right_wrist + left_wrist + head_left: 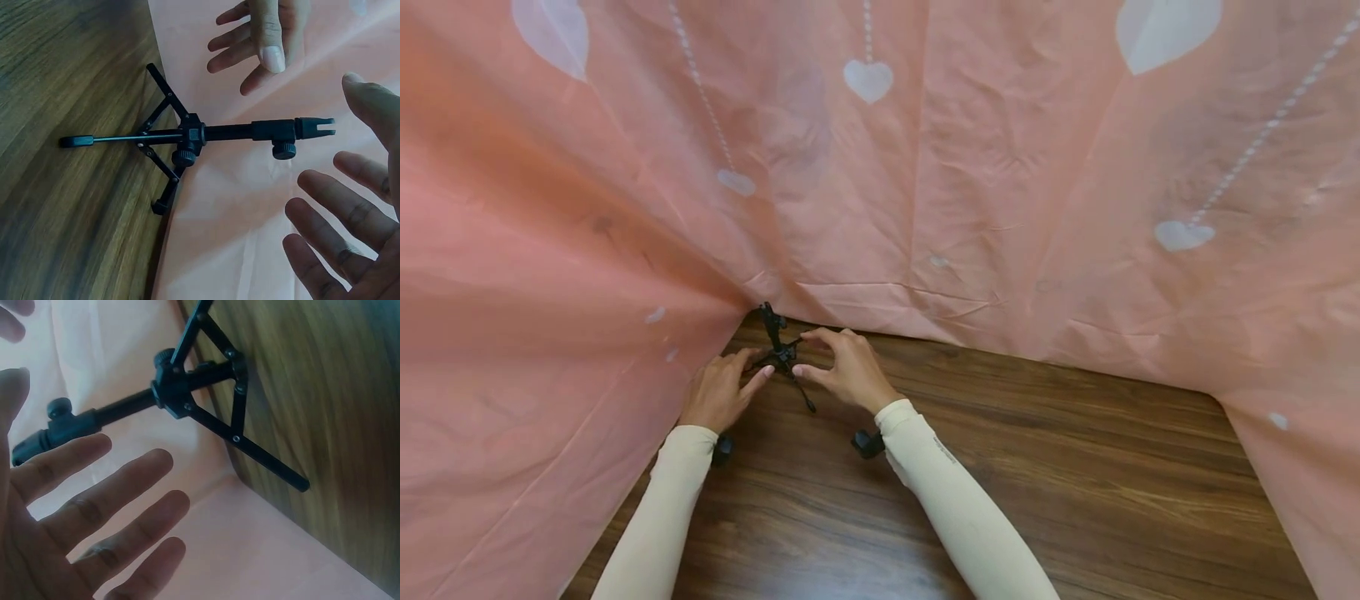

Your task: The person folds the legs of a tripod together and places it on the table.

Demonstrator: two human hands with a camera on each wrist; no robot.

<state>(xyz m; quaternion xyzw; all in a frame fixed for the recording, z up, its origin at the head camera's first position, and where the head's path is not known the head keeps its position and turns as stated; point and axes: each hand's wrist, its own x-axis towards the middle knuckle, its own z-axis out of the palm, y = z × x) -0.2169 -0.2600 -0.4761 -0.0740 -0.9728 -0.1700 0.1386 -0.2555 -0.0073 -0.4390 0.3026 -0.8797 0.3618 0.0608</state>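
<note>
A small black tripod [773, 327] stands upright on splayed legs at the far left corner of the wooden surface. In the right wrist view, a forked tip and side knobs show on the tripod [228, 132]. My left hand [715, 393] is to its left with fingers spread. On the other side is my right hand [848, 371], its fingers loosely extended. Both wrist views show gaps between the fingers and the post [128, 406], and neither hand grips it.
Pink cloth [985, 208] with white hearts hangs behind the wooden surface [1037, 433] and along both sides. Its left fold comes close to the tripod and my left hand. Dark devices [867, 444] are worn at my wrists, over pale sleeves.
</note>
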